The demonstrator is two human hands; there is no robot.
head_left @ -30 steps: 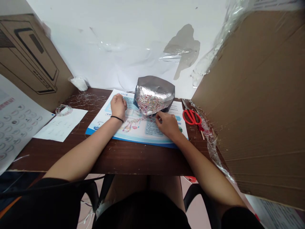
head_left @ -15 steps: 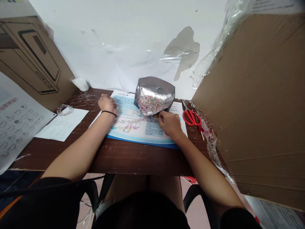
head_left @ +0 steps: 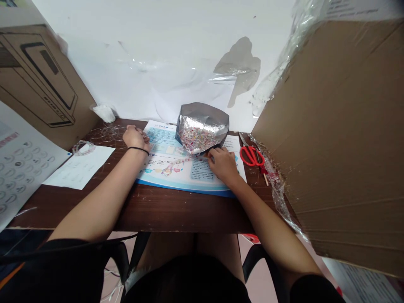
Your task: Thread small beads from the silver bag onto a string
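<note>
A silvery foil bag [head_left: 203,115] lies open towards me, with a heap of small multicoloured beads [head_left: 198,138] inside it. From below the bag a string of beads [head_left: 168,170] trails left across a printed blue-and-white sheet [head_left: 186,185]. My right hand [head_left: 223,165] rests on the sheet by the bag's lower right edge, fingers curled and closed near the far end of the string; what is between the fingertips is hidden. At the sheet's left edge is my left hand [head_left: 135,138], a black band on the wrist. Its fingers are curled closed, and their contents cannot be made out.
Red-handled scissors [head_left: 251,155] lie right of the sheet, beside crumpled clear plastic [head_left: 279,193]. A bead loop [head_left: 83,148] sits on white paper [head_left: 78,170] at left, near tangled clear thread [head_left: 105,134]. Cardboard boxes [head_left: 344,139] wall both sides.
My left hand has shifted slightly left. The whole view has moved a little, while my right hand keeps its place beside the bag.
</note>
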